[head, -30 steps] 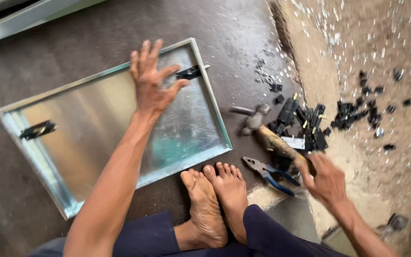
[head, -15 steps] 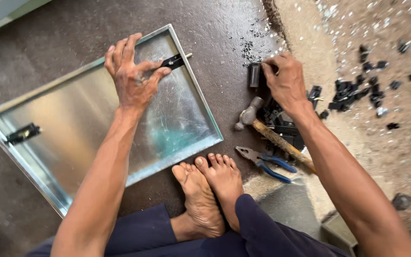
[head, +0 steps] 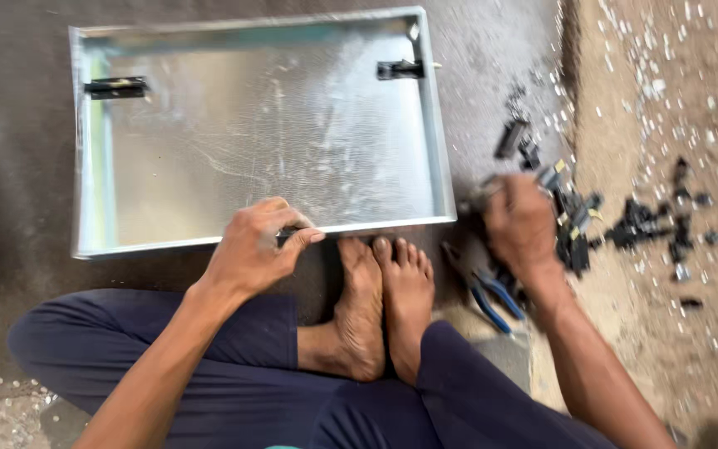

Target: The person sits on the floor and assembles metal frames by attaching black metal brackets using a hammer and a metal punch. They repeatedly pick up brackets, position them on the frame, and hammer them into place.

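1. Sitting on the floor at the bottom of the frame, the person has dark blue trouser legs (head: 209,366) drawn up and both bare feet (head: 384,299) set side by side at lower centre.
2. Just left of the feet, the left hand (head: 255,249) curls over the near rim of the galvanised metal tray (head: 259,141), fingers and thumb pinched together on that edge.
3. Right of the feet, blue-handled pliers (head: 488,291) lie on the floor, touching nothing I can make out.
4. Above the pliers, the right hand (head: 521,224) is closed over the pile of small black parts (head: 575,229); it is blurred, and what it grips I cannot tell.
5. More black pieces (head: 650,224) are scattered across the sandy ground at right.
6. Farther off, the tray fills the upper left and centre of the frame, with a black latch (head: 115,86) near its far left corner and another black latch (head: 400,70) near its far right corner.
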